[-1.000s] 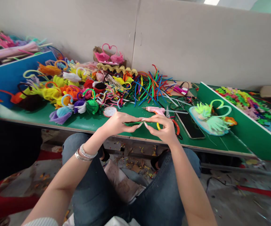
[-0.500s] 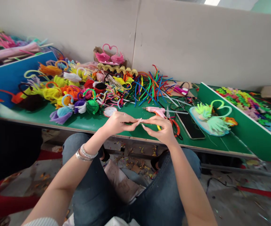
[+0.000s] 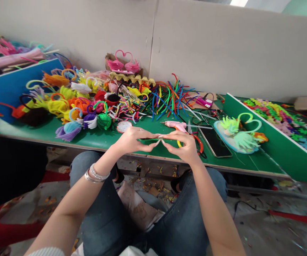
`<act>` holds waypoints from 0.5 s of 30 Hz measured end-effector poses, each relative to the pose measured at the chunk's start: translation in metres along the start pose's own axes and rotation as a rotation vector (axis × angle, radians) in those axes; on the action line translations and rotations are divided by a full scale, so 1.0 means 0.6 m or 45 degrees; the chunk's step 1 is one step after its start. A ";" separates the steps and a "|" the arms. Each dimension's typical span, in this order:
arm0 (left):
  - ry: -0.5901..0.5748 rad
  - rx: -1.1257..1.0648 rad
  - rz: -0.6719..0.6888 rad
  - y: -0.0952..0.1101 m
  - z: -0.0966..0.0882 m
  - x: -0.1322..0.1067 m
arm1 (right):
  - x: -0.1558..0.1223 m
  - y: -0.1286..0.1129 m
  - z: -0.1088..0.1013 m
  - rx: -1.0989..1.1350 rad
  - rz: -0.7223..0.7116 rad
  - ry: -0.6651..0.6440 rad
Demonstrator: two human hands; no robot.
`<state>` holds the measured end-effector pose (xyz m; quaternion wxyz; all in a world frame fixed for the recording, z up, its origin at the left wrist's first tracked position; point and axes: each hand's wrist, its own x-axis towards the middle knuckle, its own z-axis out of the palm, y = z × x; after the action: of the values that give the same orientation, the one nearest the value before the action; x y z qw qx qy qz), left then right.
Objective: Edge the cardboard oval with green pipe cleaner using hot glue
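Note:
My left hand (image 3: 133, 139) and my right hand (image 3: 182, 143) meet just above the table's front edge, fingertips touching. Both are closed in a pinch on a thin green strip (image 3: 146, 139), which looks like a pipe cleaner; fingers cover much of it. Just beyond my right hand lie a pink glue gun (image 3: 176, 125) and orange-handled scissors (image 3: 199, 143). A small round white disc with printing (image 3: 123, 126) rests behind my left hand.
Pipe-cleaner swans (image 3: 70, 103) crowd the left of the green table (image 3: 102, 140), with loose pipe cleaners (image 3: 169, 96) behind. On the right are a phone (image 3: 215, 142), a swan pair on a base (image 3: 240, 135) and a green divider (image 3: 270, 138). A blue divider (image 3: 6, 89) stands left.
My fingertips have shifted slightly, and the green strip shows more plainly between my hands. Both hands stay in nearly the same place.

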<state>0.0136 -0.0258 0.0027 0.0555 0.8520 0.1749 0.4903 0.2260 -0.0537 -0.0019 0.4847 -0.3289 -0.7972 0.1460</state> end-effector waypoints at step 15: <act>-0.093 -0.005 -0.017 0.005 -0.006 0.003 | 0.000 0.001 0.000 -0.016 -0.020 0.014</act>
<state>0.0120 -0.0285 0.0068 0.0666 0.8680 0.1775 0.4590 0.2259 -0.0531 -0.0022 0.4881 -0.3263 -0.7981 0.1354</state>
